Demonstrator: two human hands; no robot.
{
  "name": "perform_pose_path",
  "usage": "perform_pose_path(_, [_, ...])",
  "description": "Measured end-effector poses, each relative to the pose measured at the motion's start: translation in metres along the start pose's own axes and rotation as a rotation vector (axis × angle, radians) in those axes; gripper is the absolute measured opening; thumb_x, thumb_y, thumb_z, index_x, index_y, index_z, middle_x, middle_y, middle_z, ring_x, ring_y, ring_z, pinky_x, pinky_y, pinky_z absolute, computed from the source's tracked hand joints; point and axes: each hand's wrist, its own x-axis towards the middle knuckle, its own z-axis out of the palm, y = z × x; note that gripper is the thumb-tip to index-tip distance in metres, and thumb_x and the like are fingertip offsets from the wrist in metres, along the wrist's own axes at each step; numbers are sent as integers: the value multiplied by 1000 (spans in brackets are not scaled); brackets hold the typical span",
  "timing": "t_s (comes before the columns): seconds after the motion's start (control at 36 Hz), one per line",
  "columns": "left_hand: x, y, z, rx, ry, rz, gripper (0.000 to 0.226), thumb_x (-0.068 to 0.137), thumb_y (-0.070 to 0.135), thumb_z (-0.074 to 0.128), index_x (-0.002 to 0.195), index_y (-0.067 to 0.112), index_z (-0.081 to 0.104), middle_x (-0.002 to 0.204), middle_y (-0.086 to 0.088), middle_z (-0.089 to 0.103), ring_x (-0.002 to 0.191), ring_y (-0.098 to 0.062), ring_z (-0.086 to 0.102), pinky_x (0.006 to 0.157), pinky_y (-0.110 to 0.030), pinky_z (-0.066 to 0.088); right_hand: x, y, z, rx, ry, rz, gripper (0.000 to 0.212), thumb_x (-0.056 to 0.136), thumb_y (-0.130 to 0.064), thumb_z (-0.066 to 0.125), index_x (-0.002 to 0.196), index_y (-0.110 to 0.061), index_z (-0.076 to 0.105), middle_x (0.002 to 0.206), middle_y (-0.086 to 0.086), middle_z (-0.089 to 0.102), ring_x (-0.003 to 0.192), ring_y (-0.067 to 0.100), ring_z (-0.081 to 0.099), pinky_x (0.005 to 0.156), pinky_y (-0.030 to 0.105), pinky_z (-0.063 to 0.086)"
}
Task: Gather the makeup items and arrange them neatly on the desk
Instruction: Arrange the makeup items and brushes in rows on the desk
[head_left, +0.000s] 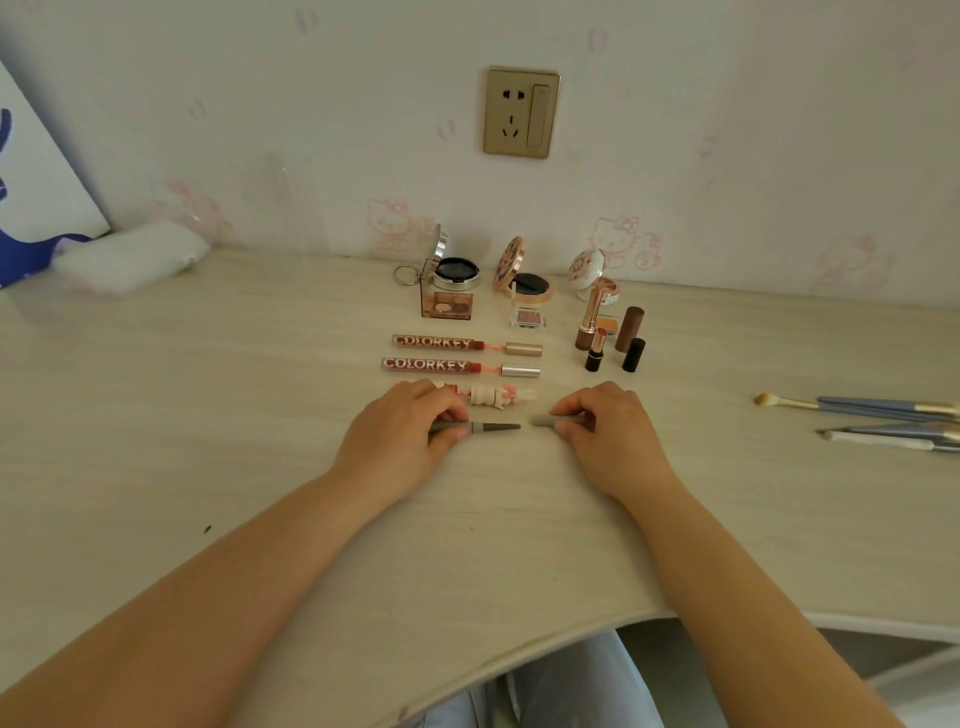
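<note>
I see left hand grip pinching slim grey pointed makeup pencil low on pale wood-grain bench; right hand grip grasping its grey cap. Light, stiff, rolls easily; hold mid-barrel.

Pale wood-grain desk; cartoon-cat wallpaper; gold wall socket.

Just beyond my fingers lie two lip gloss tubes, one behind the other, and each carries the same brand along its side in pale block letters. The farther lip gloss tube reads COLORKEY, and the nearer lip gloss tube reads COLORKEY too. I can make out no other words or numbers on anything else here
</note>
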Motion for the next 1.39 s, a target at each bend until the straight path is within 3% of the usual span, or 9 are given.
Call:
perform_pose_path(0.58, [0, 4, -2, 50, -57, -16, 27, 88, 41, 57, 110, 27, 60, 111, 9, 56, 102, -11, 48, 82, -28, 44, 1, 0, -1, -48, -52, 6, 23, 90, -27, 58, 112, -23, 62, 111, -2, 49, 107, 15, 40, 88, 19, 31])
perform_pose_path(0.83, [-3, 6, -5, 23, 21, -14, 53, 72, 57, 62, 114, 25, 58, 111, 6, 54, 107, -13, 45, 89, -30, 42, 1, 1, 0, -21, -39, 11, 27, 90, -34, 56, 115, -24, 58, 107, -6, 46, 108, 14, 41, 88, 20, 32])
perform_pose_path(1.11, [7, 24, -1, 116, 99, 58, 64, 69, 69, 49, 111, 23, 61, 107, 2, 56, 103, -20, 48, 83, -36, 46, 2, -2, -1, 108, -11, 26, 25, 97, -24, 42, 118, -20, 55, 115, 0, 49, 108, 15, 43, 89, 23, 34])
perform_pose_path(1.22, [20, 66, 9, 84, 119, 177, 45, 82, 50, 52, 114, 19, 59, 111, -1, 56, 109, -22, 49, 87, -34, 41, 0, 7, -18, 320, 99, 77, 24, 97, -18, 43, 115, -18, 58, 116, 1, 52, 97, 9, 47, 82, 21, 34])
perform_pose_path(1.31, [34, 104, 27, 95, 45, 257, 33, 90, 29, 55, 123, 23, 52, 121, 3, 51, 115, -17, 43, 90, -30, 37, -10, 34, -43, 264, 206, 89, 21, 95, -15, 46, 109, -17, 62, 110, 0, 57, 90, 8, 48, 74, 17, 34])
perform_pose_path(1.39, [50, 142, 51, 54, -16, 312, 33, 93, 26, 52, 125, 24, 50, 125, 4, 49, 117, -16, 42, 91, -29, 36, -24, 74, -73, 169, 310, 140, 19, 93, -11, 49, 101, -16, 65, 103, 0, 59, 85, 9, 48, 68, 15, 31])
